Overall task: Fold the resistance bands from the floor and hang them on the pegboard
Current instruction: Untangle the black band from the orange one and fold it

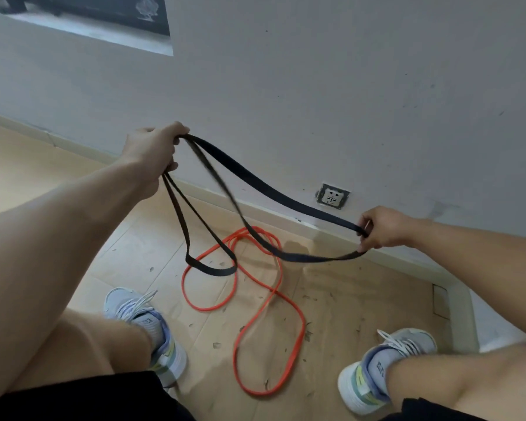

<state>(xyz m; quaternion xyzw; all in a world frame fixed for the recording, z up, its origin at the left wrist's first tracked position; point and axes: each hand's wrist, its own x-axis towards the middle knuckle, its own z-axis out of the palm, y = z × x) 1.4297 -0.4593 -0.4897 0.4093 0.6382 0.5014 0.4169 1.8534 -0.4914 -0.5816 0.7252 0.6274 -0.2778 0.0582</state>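
Pale wooden floor [37, 165] met a grey wall [346, 86] at a light skirting board, and a wall socket [333, 196] sat low on that wall, a little above the right hand's fingers.

From the head view, the person stood over the floor with both shoes [152, 326] visible below. The left hand [152, 153] was raised and its fingers were closed around a gathered part of the black resistance band [255, 182]. From under these fingers a short loop of the band hung down, and its bottom was close to the floor. The right hand [383, 227] was lower and well apart from the left one. Its fingers pinched the other end of the black band, with one strand above them and one strand below. Between the two hands the band sagged and part of it looked blurred.

An orange resistance band [271, 302] lay loose on the floor below the hanging loop, between the shoes, not touched by any fingers. No pegboard was visible.

I judge that the step in hand was folding the black band. To do it well, the right fingers should probably bring their end up to the left fingers, so that the strands lie flat together, without twist, and the hanging loop stays clear of the orange band.
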